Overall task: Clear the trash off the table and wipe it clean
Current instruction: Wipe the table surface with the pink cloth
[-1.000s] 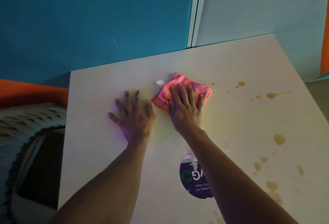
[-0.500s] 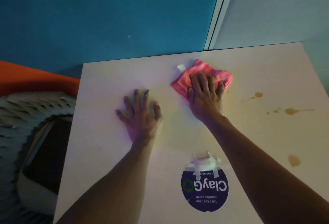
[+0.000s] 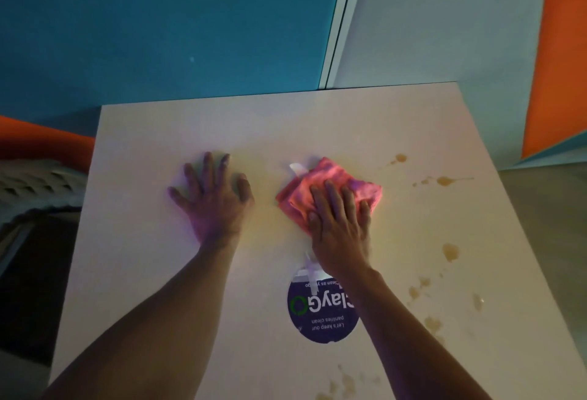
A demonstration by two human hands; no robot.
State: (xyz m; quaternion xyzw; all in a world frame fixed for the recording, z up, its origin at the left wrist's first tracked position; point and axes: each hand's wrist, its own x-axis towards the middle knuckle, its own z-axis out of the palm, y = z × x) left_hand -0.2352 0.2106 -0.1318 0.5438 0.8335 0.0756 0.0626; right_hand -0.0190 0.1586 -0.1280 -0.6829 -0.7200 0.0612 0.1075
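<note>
Right hand (image 3: 338, 228) presses pink cloth (image 3: 320, 188) flat-fingered on stained worktop (image 3: 413, 120) (brown spills (image 3: 444, 181) alongside); left hand (image 3: 212, 199) rests splayed.

Setting: shared office pantry | Evidence: round purple sticker (image 3: 320, 314) reading "Let's keep our pantries clean" near the white square table's (image 3: 158, 272) front edge | teal and orange wall panels (image 3: 158, 24)

The right hand (image 3: 338, 225) covered the pink cloth's (image 3: 330, 183) near part; its forearm hid the round sticker's (image 3: 317, 314) right edge. The worktop's (image 3: 143, 240) near edge was cut off.
</note>
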